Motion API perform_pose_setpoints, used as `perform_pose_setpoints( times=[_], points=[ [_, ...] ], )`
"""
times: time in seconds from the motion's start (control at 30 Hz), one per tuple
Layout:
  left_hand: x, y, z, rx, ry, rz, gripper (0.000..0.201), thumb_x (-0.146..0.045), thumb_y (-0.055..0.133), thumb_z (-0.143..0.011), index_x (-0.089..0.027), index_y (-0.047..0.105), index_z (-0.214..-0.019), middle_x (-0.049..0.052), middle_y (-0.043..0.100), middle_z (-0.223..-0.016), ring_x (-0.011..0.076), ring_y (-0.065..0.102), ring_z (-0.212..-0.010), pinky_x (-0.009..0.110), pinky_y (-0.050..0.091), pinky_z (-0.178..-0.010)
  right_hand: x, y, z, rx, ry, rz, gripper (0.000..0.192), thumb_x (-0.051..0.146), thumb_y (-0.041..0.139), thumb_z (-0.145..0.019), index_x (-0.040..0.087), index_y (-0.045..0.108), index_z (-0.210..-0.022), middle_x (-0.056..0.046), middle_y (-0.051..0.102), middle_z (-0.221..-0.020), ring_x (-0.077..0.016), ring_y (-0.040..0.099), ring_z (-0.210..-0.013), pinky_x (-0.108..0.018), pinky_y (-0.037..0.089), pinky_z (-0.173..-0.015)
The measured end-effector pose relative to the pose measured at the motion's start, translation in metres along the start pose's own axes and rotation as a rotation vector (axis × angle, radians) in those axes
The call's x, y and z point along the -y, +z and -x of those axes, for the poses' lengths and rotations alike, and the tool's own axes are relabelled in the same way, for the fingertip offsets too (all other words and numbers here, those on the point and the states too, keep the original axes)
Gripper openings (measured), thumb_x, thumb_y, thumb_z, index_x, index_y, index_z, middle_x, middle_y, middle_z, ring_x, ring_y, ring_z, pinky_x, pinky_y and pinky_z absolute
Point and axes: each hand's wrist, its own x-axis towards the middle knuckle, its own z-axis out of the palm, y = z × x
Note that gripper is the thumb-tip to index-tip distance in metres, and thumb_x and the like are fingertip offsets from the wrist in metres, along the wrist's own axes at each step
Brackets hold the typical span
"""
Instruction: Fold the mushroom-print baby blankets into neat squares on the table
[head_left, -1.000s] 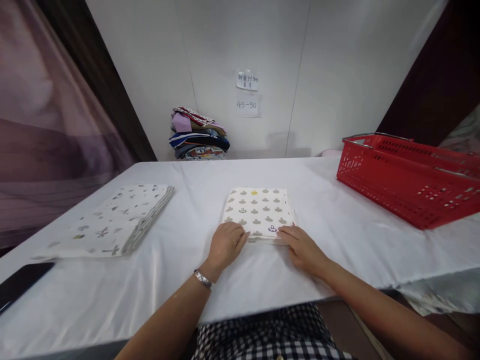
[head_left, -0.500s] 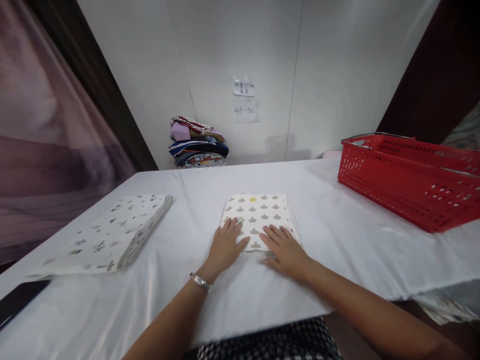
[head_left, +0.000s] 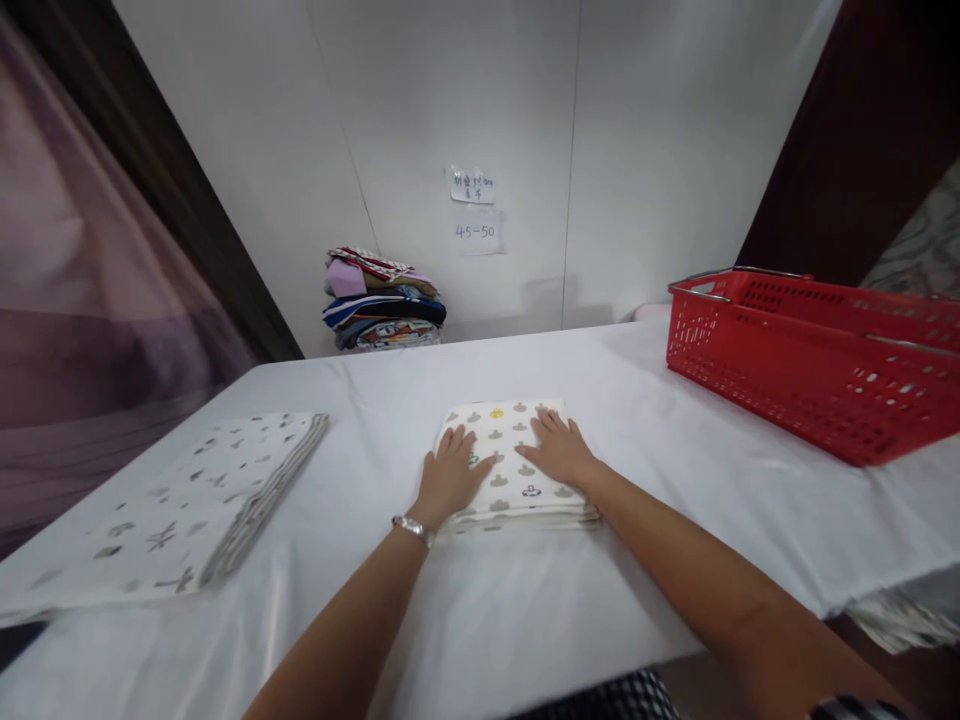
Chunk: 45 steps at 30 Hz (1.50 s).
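red basket [head_left: 810,375] cut off at right edge, wall note [head_left: 472,186] illegible

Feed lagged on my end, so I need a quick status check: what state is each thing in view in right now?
Left hand: open, flat on the folded patterned cloth.
Right hand: open, flat on the same cloth.
Folded patterned cloth: folded, lying flat on the table.
Leaf-print cloth: folded, untouched.
Red basket: upright; contents not visible.
Clothes pile: stacked by the wall.

White wall [head_left: 660,130], white-covered table [head_left: 675,430], dark curtain [head_left: 82,300]
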Motion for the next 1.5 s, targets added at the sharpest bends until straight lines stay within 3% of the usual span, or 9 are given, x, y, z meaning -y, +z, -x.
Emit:
perform_pose_setpoints(
  times=[0.33, 0.47, 0.6, 0.77, 1.0, 1.2, 1.3, 1.37, 1.5],
  points=[
    [0.006, 0.002, 0.004, -0.044, -0.069, 0.187, 0.057, -0.053, 0.040, -0.088, -0.021, 0.042, -0.134, 0.008, 0.024, -0.152, 0.0247, 0.016, -0.141, 0.042, 0.026, -0.110, -0.012, 0.014, -0.003, -0.041, -0.015, -0.077, 0.069, 0.061, 0.033, -0.088, 0.016, 0.035, -0.140, -0.010, 0.012, -0.154, -0.0277, 0.005, -0.141, -0.051, 0.006, -0.110],
    [0.010, -0.002, 0.004, -0.093, -0.251, 0.272, 0.063, -0.053, 0.039, -0.087, -0.013, 0.036, -0.136, 0.016, 0.031, -0.147, 0.0276, 0.030, -0.135, 0.041, 0.029, -0.108, -0.016, 0.014, -0.002, -0.110, -0.028, -0.167, 0.050, 0.048, 0.041, -0.090, 0.019, 0.048, -0.129, -0.010, 0.016, -0.153, -0.0274, 0.008, -0.141, -0.050, 0.013, -0.110],
    [0.012, -0.006, 0.000, -0.060, -0.359, 0.303, 0.071, -0.058, 0.039, -0.085, -0.012, 0.030, -0.138, 0.017, 0.046, -0.136, 0.0300, 0.045, -0.124, 0.041, 0.037, -0.099, -0.027, 0.022, -0.006, -0.209, 0.042, -0.293, 0.047, 0.037, 0.050, -0.086, 0.016, 0.051, -0.128, -0.012, 0.020, -0.152, -0.0300, 0.009, -0.141, -0.047, 0.018, -0.111],
    [0.014, -0.007, -0.006, -0.049, -0.328, 0.274, 0.072, -0.055, 0.045, -0.084, -0.011, 0.028, -0.138, 0.019, 0.050, -0.131, 0.0283, 0.050, -0.118, 0.037, 0.041, -0.093, -0.045, 0.036, -0.012, -0.249, 0.100, -0.527, 0.051, 0.032, 0.050, -0.085, 0.018, 0.047, -0.134, -0.008, 0.020, -0.153, -0.0291, 0.010, -0.141, -0.048, 0.015, -0.114],
    [0.025, -0.028, -0.063, -0.173, -0.088, 0.052, 0.067, -0.049, 0.049, -0.085, -0.019, 0.026, -0.140, 0.013, 0.050, -0.129, 0.0258, 0.055, -0.109, 0.033, 0.044, -0.084, -0.058, 0.045, -0.009, -0.341, 0.020, -0.611, 0.056, 0.044, 0.051, -0.084, 0.017, 0.049, -0.133, -0.009, 0.025, -0.151, -0.0270, 0.018, -0.140, -0.046, 0.016, -0.114],
    [0.044, -0.019, -0.105, -0.006, -0.176, 0.013, 0.055, -0.044, 0.049, -0.085, -0.015, 0.041, -0.132, 0.016, 0.045, -0.136, 0.0297, 0.044, -0.124, 0.038, 0.039, -0.097, -0.078, 0.045, -0.018, -0.568, 0.002, -0.628, 0.053, 0.048, 0.046, -0.085, 0.018, 0.055, -0.127, -0.009, 0.041, -0.143, -0.0256, 0.026, -0.137, -0.047, 0.020, -0.113],
    [0.027, -0.017, -0.093, -0.161, -0.071, 0.050, 0.046, -0.039, 0.047, -0.087, -0.015, 0.048, -0.125, 0.014, 0.046, -0.136, 0.0280, 0.041, -0.126, 0.040, 0.034, -0.102, -0.088, 0.046, -0.028, -0.648, 0.104, -0.735, 0.053, 0.048, 0.045, -0.084, 0.017, 0.056, -0.127, -0.010, 0.044, -0.140, -0.0243, 0.031, -0.135, -0.045, 0.024, -0.112],
    [0.003, -0.020, -0.074, -0.228, 0.050, 0.131, 0.039, -0.039, 0.046, -0.087, -0.016, 0.055, -0.117, 0.011, 0.056, -0.125, 0.0244, 0.050, -0.116, 0.036, 0.038, -0.099, -0.092, 0.046, -0.035, -0.633, 0.150, -0.831, 0.052, 0.045, 0.046, -0.084, 0.018, 0.055, -0.127, -0.008, 0.048, -0.137, -0.0233, 0.037, -0.131, -0.043, 0.027, -0.111],
    [-0.055, -0.023, -0.029, -0.102, 0.182, 0.265, 0.032, -0.048, 0.050, -0.084, -0.022, 0.064, -0.095, 0.003, 0.066, -0.095, 0.0188, 0.060, -0.088, 0.031, 0.045, -0.080, -0.095, 0.046, -0.043, -0.561, 0.133, -0.944, 0.051, 0.038, 0.047, -0.083, 0.021, 0.051, -0.131, -0.004, 0.052, -0.134, -0.0206, 0.045, -0.126, -0.041, 0.030, -0.109]
  ],
)
